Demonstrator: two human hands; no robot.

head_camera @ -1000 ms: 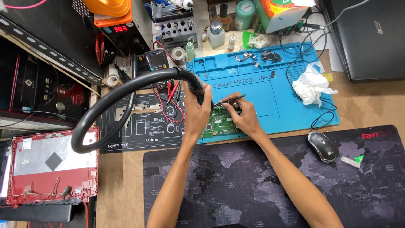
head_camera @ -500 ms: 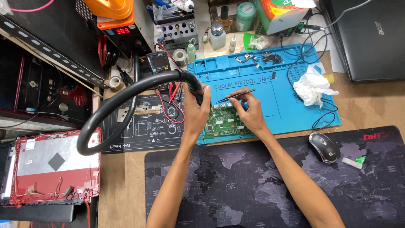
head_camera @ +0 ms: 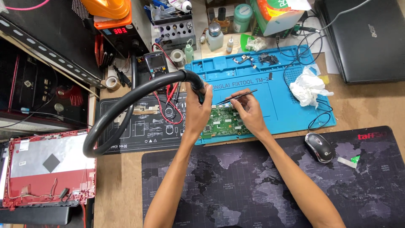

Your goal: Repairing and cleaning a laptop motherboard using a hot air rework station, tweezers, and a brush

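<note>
My left hand grips the black handle of a hot-air tool whose thick black hose loops away to the left. Its nozzle end points down at the top left edge of a green circuit board. My right hand holds thin metal tweezers, tips angled toward the same spot on the board. The board lies flat on a blue work mat, partly covered by both hands.
A black printed mat lies left of the blue one. A rework station with a red display stands at the back. Crumpled tissue, a mouse, a closed laptop, a red laptop shell and a dark map desk pad surround me.
Both hands stay over the board; the tweezers have shifted slightly. The view has moved a little.
</note>
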